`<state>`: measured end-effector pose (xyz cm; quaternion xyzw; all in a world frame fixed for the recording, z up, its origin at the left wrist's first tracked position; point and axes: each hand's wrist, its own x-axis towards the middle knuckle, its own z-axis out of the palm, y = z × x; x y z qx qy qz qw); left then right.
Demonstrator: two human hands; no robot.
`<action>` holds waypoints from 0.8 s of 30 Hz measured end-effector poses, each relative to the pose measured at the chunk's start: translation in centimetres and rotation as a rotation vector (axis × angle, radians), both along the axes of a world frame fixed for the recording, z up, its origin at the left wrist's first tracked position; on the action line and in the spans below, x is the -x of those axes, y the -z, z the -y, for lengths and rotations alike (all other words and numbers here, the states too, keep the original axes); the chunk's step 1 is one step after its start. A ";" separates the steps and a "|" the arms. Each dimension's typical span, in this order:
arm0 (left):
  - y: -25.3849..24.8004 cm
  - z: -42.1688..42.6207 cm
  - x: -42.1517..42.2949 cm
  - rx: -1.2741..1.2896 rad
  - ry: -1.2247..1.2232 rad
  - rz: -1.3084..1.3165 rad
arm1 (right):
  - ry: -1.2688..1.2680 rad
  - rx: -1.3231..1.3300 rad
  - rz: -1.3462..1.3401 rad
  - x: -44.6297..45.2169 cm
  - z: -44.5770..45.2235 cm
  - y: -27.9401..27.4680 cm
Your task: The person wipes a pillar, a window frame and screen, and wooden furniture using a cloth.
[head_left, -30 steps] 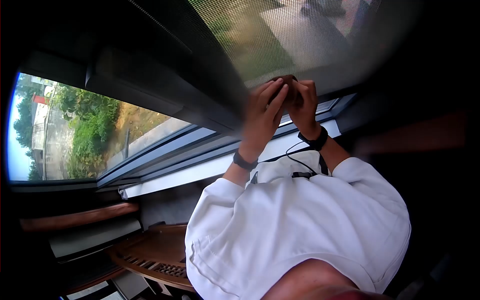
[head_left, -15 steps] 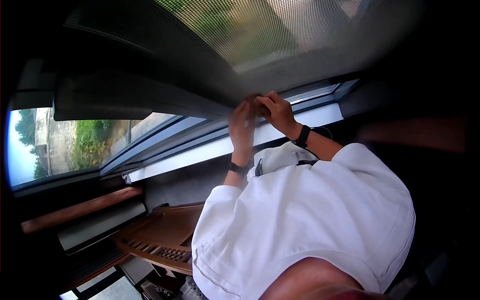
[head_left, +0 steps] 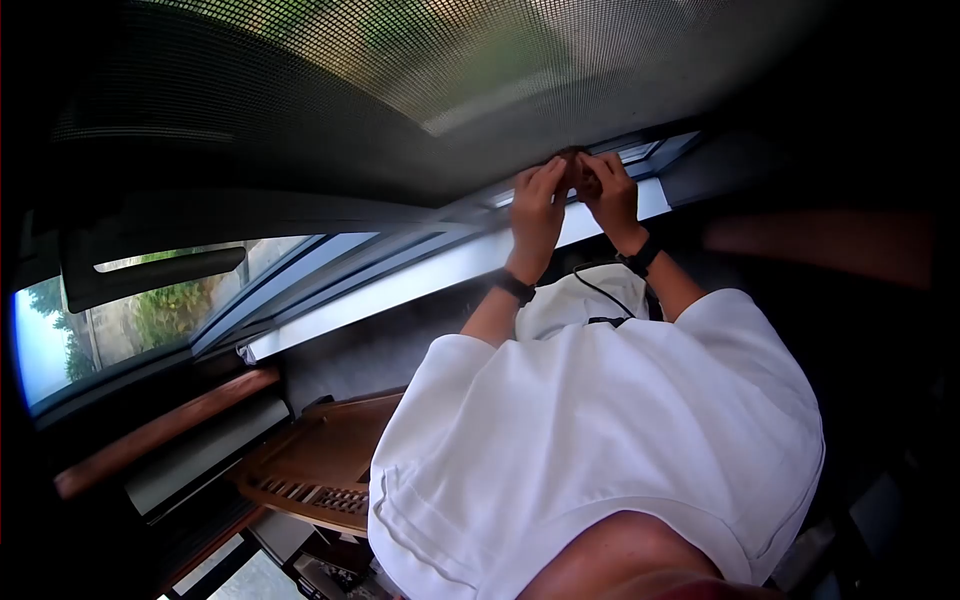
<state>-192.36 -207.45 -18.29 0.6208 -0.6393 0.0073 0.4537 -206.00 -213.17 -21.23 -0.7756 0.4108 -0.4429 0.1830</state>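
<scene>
Near the lower edge of a dark mesh screen [head_left: 500, 100], a small dark brown object [head_left: 573, 165] is pinched between my two hands. My left hand [head_left: 536, 215] has its fingers closed against the object's left side. On its right side, the fingers of my right hand [head_left: 612, 200] are bent around it. What the object is cannot be made out. Both wrists wear black bands, and a thin dark cord [head_left: 600, 285] loops below the hands.
Behind the hands run a window frame [head_left: 330, 270] and a white sill [head_left: 370, 300]. A dark bar-like frame [head_left: 160, 275] crosses the window at left. Wooden furniture with slats [head_left: 310, 470] stands at lower left, near a reddish-brown rail [head_left: 165, 430].
My hands first shifted left and down, then back right and up, still together at the brown object. The mesh screen now spans more of the upper left, and the dark frame covers more of the window.
</scene>
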 end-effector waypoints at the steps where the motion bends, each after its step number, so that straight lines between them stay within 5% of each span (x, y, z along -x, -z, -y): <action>1: 0.0 0.5 0.7 0.002 0.016 -0.017 | 0.040 -0.007 -0.010 0.6 0.3 0.1; 18: 1.4 -4.8 -5.7 -0.143 -0.103 0.041 | -0.165 -0.060 0.012 -5.4 -2.9 0.0; 24: 0.2 -0.7 -1.4 -0.053 0.003 -0.041 | 0.004 -0.019 -0.025 -1.0 -1.1 0.0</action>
